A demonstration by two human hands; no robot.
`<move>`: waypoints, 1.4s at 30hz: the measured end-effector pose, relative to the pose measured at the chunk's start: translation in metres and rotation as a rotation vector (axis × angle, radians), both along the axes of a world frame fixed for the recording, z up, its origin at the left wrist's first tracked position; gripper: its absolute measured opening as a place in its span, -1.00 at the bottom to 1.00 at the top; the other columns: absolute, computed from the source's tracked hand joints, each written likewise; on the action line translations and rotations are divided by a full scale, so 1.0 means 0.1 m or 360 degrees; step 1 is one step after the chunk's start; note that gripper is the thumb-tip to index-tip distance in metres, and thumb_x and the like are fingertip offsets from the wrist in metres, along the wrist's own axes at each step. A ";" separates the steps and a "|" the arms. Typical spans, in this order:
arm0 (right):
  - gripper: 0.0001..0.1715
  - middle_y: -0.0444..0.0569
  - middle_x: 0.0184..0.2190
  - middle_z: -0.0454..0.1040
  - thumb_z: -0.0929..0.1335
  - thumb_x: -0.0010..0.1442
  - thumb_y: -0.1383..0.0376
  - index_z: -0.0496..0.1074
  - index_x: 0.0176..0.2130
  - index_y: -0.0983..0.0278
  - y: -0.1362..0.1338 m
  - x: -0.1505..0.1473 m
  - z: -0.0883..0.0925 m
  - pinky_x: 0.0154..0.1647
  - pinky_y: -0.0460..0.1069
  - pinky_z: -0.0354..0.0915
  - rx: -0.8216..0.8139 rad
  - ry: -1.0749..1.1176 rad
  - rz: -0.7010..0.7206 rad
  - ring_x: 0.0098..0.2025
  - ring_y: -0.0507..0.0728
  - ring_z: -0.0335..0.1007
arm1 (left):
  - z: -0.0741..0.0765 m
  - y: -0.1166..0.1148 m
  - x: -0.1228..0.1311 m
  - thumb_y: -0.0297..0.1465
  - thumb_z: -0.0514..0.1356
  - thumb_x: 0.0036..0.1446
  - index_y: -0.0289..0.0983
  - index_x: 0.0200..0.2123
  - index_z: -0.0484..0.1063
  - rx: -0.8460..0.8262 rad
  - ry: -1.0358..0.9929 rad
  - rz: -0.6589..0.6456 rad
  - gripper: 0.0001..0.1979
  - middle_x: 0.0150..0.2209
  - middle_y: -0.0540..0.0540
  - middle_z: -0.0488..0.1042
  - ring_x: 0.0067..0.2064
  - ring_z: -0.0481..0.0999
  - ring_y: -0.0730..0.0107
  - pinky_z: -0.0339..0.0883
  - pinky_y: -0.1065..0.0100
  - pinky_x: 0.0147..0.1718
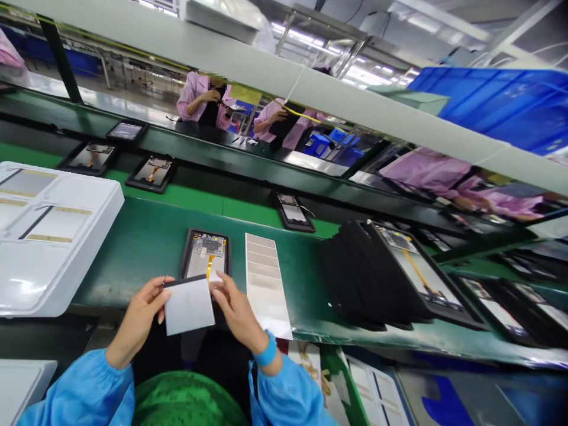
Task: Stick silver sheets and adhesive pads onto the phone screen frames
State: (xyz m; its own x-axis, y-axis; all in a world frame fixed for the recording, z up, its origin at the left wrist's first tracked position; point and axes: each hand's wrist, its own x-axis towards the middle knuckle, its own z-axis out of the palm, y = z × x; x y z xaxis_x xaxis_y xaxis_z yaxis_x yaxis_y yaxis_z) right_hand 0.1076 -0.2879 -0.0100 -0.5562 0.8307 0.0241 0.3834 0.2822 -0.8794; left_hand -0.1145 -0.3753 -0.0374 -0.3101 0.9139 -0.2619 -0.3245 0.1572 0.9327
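**A:** There went the left hand (pixel 137 319), right at the near edge of the green counter (pixel 146 254). What did it have?

**B:** A thin silver sheet (pixel 190 307) with a dark strip along its far edge. The thumb sat on top at the left side, and the fingers curled under, pinching it.

**A:** And the right hand (pixel 239 313)?

**B:** Its fingers were pressed close together, pinching the sheet's far right corner. A blue wristband (pixel 266 351) showed just above the cuff of the blue sleeve.

**A:** Where was the sheet, exactly?

**B:** Held just above the near end of an open tablet frame (pixel 205 254), overlapping it slightly. The frame lay flat on the counter, with a circuit board and an orange flex cable (pixel 208 263) exposed.

**A:** What was right beside it?

**B:** A long, pale backing strip (pixel 266 284) lay just to the right, and a white plastic tray (pixel 53 236) sat well off to the left.

**A:** Further along?

**B:** A row of black-framed tablets (pixel 399 278) ran along the right, and two co-workers in pink coats (pixel 202 97) stood far off.
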 end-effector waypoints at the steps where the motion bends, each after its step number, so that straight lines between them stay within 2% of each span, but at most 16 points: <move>1: -0.56 0.08 0.03 0.47 0.21 0.42 0.24 0.27 0.25 0.14 0.16 -0.02 0.02 0.10 0.19 0.29 0.0315 -0.0234 0.0060 0.05 0.24 0.36 | 0.00 0.03 -0.08 -0.16 0.33 0.08 -0.24 0.01 0.43 -0.0009 0.0009 0.0040 -0.53 -0.43 0.05 0.41 -0.56 0.25 0.58 0.09 0.51 -0.63; 3: -0.62 0.13 0.01 0.45 0.23 0.39 0.36 0.37 0.15 0.17 0.47 -0.09 0.05 0.02 0.17 0.31 0.0865 -0.0648 0.0276 0.00 0.25 0.33 | 0.00 0.09 -0.22 -0.17 0.33 0.07 -0.24 -0.01 0.43 -0.0021 0.0053 0.0067 -0.55 -0.48 0.10 0.34 -0.57 0.22 0.60 0.06 0.52 -0.64; 5: -0.70 0.13 -0.05 0.44 0.24 0.37 0.40 0.44 0.02 0.19 0.71 -0.18 0.08 -0.07 0.13 0.32 0.1200 -0.0912 0.0537 -0.06 0.24 0.31 | 0.01 0.16 -0.33 -0.17 0.33 0.07 -0.25 -0.06 0.43 -0.0031 0.0122 0.0043 -0.58 -0.52 0.13 0.28 -0.60 0.19 0.61 0.04 0.53 -0.65; 7: -0.80 0.12 -0.14 0.43 0.26 0.37 0.39 0.45 -0.09 0.22 0.89 -0.24 0.08 -0.13 0.10 0.31 0.1356 -0.1011 0.0719 -0.10 0.23 0.30 | 0.01 0.24 -0.42 -0.17 0.31 0.08 -0.26 -0.10 0.43 -0.0034 0.0199 0.0013 -0.62 -0.55 0.15 0.24 -0.61 0.18 0.61 0.02 0.52 -0.65; 9: -0.84 0.10 -0.20 0.43 0.26 0.37 0.37 0.44 -0.18 0.24 1.02 -0.26 0.05 -0.12 0.09 0.31 0.1392 -0.0999 0.0805 -0.11 0.22 0.30 | 0.01 0.33 -0.48 -0.18 0.29 0.10 -0.27 -0.10 0.43 -0.0037 0.0284 -0.0051 -0.63 -0.56 0.15 0.24 -0.62 0.18 0.60 0.02 0.51 -0.65; 12: -0.85 0.07 -0.17 0.45 0.26 0.37 0.38 0.41 -0.21 0.24 1.18 -0.19 -0.05 -0.06 0.08 0.32 0.1239 -0.0809 0.0739 -0.08 0.19 0.33 | 0.00 0.50 -0.51 -0.20 0.26 0.12 -0.29 -0.06 0.40 -0.0044 0.0390 -0.0228 -0.63 -0.54 0.13 0.29 -0.62 0.20 0.59 0.04 0.49 -0.64; 17: -0.81 0.02 -0.06 0.44 0.27 0.29 0.44 0.39 -0.13 0.23 1.32 -0.06 -0.21 0.06 0.06 0.32 0.0659 -0.0243 0.0410 0.02 0.12 0.38 | 0.01 0.90 -0.33 -0.25 0.22 0.10 -0.31 -0.07 0.39 0.0002 0.0451 -0.0539 -0.65 -0.57 0.15 0.29 -0.63 0.24 0.56 0.09 0.47 -0.62; 20: -0.83 0.02 -0.07 0.45 0.29 0.28 0.43 0.40 -0.15 0.24 1.33 -0.05 -0.25 0.08 0.06 0.31 0.0540 -0.0107 0.0342 0.02 0.11 0.39 | 0.01 1.13 -0.17 -0.29 0.20 0.09 -0.32 -0.12 0.39 0.0046 0.0545 -0.0657 -0.69 -0.60 0.16 0.27 -0.63 0.28 0.54 0.13 0.45 -0.58; 23: -0.85 0.02 -0.07 0.46 0.31 0.28 0.38 0.42 -0.12 0.24 1.32 -0.02 -0.25 -0.03 0.03 0.35 0.0468 -0.0141 0.0285 -0.05 0.11 0.42 | 0.01 1.28 -0.08 -0.29 0.19 0.07 -0.32 -0.13 0.38 0.0038 0.0617 -0.0682 -0.70 -0.60 0.16 0.29 -0.63 0.31 0.51 0.16 0.44 -0.58; 26: -0.78 0.03 -0.08 0.47 0.32 0.27 0.34 0.42 -0.06 0.25 1.30 0.07 -0.22 -0.19 -0.01 0.36 0.0374 -0.0161 0.0133 -0.15 0.09 0.43 | 0.01 1.34 -0.05 -0.30 0.19 0.06 -0.33 -0.13 0.39 0.0023 0.0660 -0.0692 -0.68 -0.61 0.15 0.30 -0.64 0.32 0.49 0.16 0.42 -0.57; 30: -0.75 0.01 -0.11 0.50 0.31 0.27 0.27 0.43 -0.05 0.25 1.21 0.25 -0.17 -0.18 0.00 0.37 0.0255 -0.0089 -0.0161 -0.14 0.10 0.45 | -0.03 1.37 -0.02 -0.30 0.20 0.05 -0.34 -0.11 0.41 0.0014 0.0700 -0.0698 -0.66 -0.61 0.15 0.30 -0.63 0.33 0.48 0.19 0.41 -0.57; 33: -0.73 0.02 -0.12 0.53 0.31 0.27 0.22 0.45 -0.06 0.25 1.09 0.37 -0.15 -0.17 0.02 0.38 0.0137 -0.0025 -0.0300 -0.13 0.12 0.46 | -0.07 1.38 -0.02 -0.31 0.22 0.05 -0.32 -0.11 0.43 0.0006 0.0738 -0.0685 -0.67 -0.60 0.15 0.30 -0.63 0.34 0.48 0.19 0.42 -0.56; 37: -0.70 0.02 -0.15 0.55 0.32 0.27 0.18 0.47 -0.06 0.26 0.87 0.42 -0.13 -0.17 0.03 0.39 0.0014 0.0026 -0.0358 -0.19 0.12 0.46 | -0.11 1.38 -0.02 -0.32 0.22 0.06 -0.30 -0.10 0.43 0.0007 0.0789 -0.0652 -0.68 -0.59 0.15 0.30 -0.62 0.35 0.49 0.19 0.43 -0.57; 42: -0.74 0.01 -0.11 0.54 0.31 0.29 0.21 0.46 -0.06 0.24 0.66 0.36 -0.11 -0.13 0.02 0.40 -0.0007 0.0072 -0.0301 -0.10 0.13 0.47 | -0.12 1.37 -0.02 -0.33 0.20 0.08 -0.30 -0.10 0.42 0.0014 0.0847 -0.0658 -0.69 -0.56 0.12 0.33 -0.61 0.38 0.46 0.22 0.42 -0.56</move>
